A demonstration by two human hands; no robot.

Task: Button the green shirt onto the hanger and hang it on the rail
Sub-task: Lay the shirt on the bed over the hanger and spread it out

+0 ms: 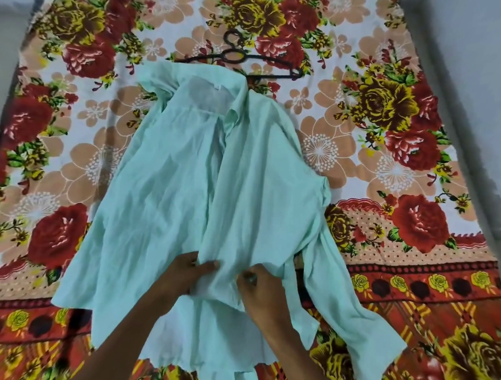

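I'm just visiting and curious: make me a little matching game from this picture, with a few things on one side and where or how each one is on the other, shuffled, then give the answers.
Things:
1. green shirt
2. hanger
3. left hand
4. bedsheet

States:
A. black, its hook showing above the collar
B. floral, spread out under everything
C. pinching fabric low on the front, beside the right hand
D. pale, lying front up with a sleeve trailing to the right

Pairs: 1-D, 2-A, 3-C, 4-B
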